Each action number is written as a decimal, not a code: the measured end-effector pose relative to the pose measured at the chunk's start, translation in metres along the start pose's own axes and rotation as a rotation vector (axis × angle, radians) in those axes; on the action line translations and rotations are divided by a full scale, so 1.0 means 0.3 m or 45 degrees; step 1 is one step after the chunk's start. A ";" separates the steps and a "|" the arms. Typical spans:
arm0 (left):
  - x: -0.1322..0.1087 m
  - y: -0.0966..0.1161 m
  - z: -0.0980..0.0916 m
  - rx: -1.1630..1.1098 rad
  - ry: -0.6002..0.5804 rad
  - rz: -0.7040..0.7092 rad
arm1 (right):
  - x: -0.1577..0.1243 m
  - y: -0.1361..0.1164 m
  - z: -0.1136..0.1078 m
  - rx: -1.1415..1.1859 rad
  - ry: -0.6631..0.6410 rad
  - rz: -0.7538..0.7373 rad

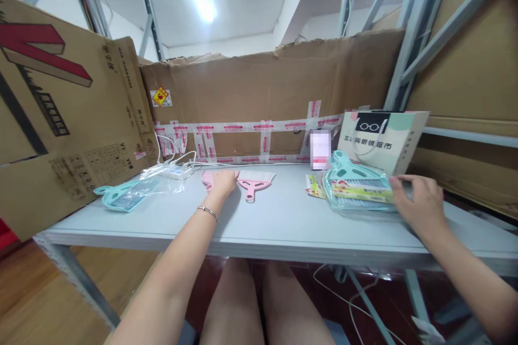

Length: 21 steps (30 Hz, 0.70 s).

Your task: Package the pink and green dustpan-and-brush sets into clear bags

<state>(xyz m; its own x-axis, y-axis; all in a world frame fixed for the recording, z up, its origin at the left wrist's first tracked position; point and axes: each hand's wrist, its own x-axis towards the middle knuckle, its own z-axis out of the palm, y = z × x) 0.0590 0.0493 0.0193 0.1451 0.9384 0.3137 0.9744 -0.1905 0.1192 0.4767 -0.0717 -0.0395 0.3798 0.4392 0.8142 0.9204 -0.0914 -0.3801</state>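
My left hand (224,180) reaches to the middle of the table and is closed on a pink dustpan (207,179); its fingertips are partly hidden behind the hand. Just right of it lies a small pink hand brush (251,185), white bristles pointing away from me, handle towards me. At the right, my right hand (423,202) grips the edge of a clear-bagged teal dustpan and brush set (360,186) with a yellow-green label, on what looks like a stack. A separate teal dustpan (123,195), partly under clear plastic, lies at the left.
A white power strip (178,172) with cables sits at the back left. A phone (320,150) leans upright against the cardboard (243,86) behind the table (275,226). A paper bag (382,140) stands behind the teal sets. A large carton (73,118) borders the left side.
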 end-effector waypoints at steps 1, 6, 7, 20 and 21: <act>0.007 -0.015 0.011 0.030 -0.017 -0.014 | -0.001 -0.009 -0.006 0.013 0.034 -0.017; 0.010 -0.024 -0.013 0.118 0.014 -0.037 | -0.009 -0.053 -0.046 0.068 0.170 -0.028; 0.003 -0.026 -0.039 0.131 0.047 -0.035 | -0.010 -0.059 -0.054 0.077 0.207 -0.029; -0.266 -0.081 -0.284 -0.102 0.346 1.102 | -0.033 -0.484 -0.113 0.925 -0.227 0.020; -0.286 -0.069 -0.278 -0.130 0.358 1.215 | -0.033 -0.525 -0.104 1.055 -0.489 0.133</act>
<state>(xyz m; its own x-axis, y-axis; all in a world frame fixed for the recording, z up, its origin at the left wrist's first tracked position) 0.0120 -0.0511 0.0684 0.8002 0.2800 0.5303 0.4500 -0.8648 -0.2225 0.3308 -0.0897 0.0261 0.2641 0.7448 0.6128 0.4665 0.4574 -0.7570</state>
